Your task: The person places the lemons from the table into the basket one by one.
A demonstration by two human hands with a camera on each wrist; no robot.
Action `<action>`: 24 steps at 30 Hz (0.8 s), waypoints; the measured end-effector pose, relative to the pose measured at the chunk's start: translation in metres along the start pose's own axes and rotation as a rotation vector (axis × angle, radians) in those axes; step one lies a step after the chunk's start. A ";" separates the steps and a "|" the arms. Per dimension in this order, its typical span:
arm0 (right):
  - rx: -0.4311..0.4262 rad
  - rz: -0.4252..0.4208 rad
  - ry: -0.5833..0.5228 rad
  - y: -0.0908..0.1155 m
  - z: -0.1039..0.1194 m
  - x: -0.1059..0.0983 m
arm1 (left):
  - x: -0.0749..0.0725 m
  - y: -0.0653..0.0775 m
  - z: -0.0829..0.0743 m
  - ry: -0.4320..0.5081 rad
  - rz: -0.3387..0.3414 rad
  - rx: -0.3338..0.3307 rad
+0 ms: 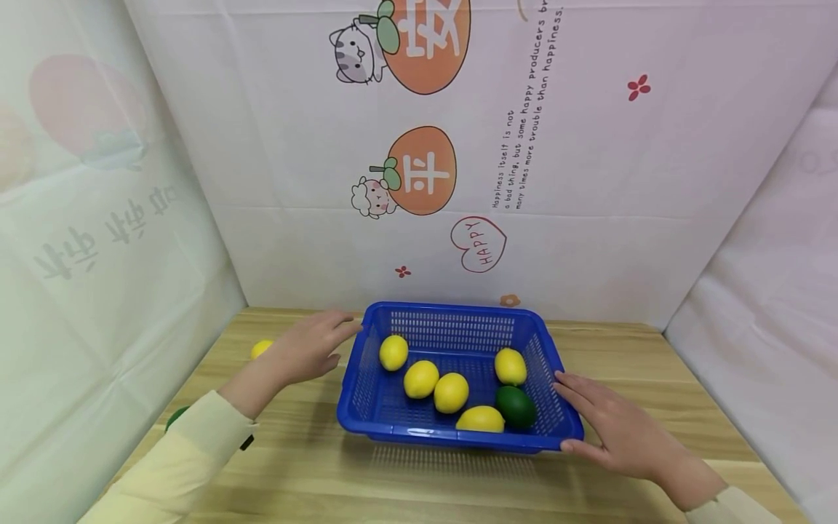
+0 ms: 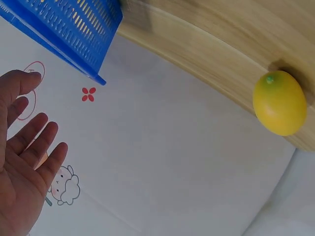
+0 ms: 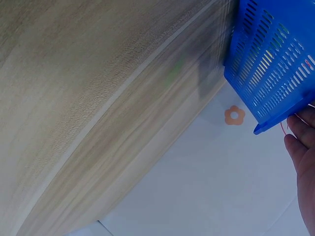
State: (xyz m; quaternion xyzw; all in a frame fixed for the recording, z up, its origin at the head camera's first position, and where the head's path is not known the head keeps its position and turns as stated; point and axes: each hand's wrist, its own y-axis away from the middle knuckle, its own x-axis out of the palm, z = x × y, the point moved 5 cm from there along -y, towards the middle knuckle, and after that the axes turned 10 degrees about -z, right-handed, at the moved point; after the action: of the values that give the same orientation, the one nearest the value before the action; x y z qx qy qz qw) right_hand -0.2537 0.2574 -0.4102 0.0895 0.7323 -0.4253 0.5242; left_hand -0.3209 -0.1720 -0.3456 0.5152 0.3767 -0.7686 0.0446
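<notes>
A blue plastic basket (image 1: pixel 393 428) with slotted sides stands on the wooden table. Inside it lie several yellow lemons (image 1: pixel 421 379) and one dark green fruit (image 1: pixel 516 407), lemon- or lime-shaped, near the right end. My left hand (image 1: pixel 308 348) hovers by the basket's left rim, fingers extended; the left wrist view shows a gap between fingertips and basket (image 2: pixel 78 37). On the other side, my right hand (image 1: pixel 618 429) touches the right rim with nearly straight fingers, its thumb at the front right corner. In the right wrist view, its fingertips (image 3: pixel 295 129) meet the rim's edge.
Another yellow lemon (image 1: pixel 261 348) lies on the table left of the basket, partly behind my left wrist. A green object (image 1: pixel 175 416) shows past my left sleeve, mostly hidden. White printed cloth (image 1: pixel 294 145) walls the table at the back and both sides.
</notes>
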 end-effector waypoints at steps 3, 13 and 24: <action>0.002 0.002 0.001 0.000 0.000 0.000 | -0.004 0.005 0.001 -0.004 -0.017 0.007; 0.004 -0.003 -0.010 0.000 0.000 0.000 | -0.017 0.027 0.008 -0.037 -0.021 -0.019; -0.009 -0.004 0.013 -0.001 0.000 -0.001 | -0.032 0.054 0.013 -0.039 -0.086 -0.010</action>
State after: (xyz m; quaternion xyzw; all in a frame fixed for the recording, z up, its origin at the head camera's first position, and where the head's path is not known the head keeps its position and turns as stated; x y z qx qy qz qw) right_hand -0.2538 0.2571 -0.4090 0.0885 0.7378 -0.4227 0.5187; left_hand -0.2912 -0.2281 -0.3458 0.4831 0.4013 -0.7779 0.0215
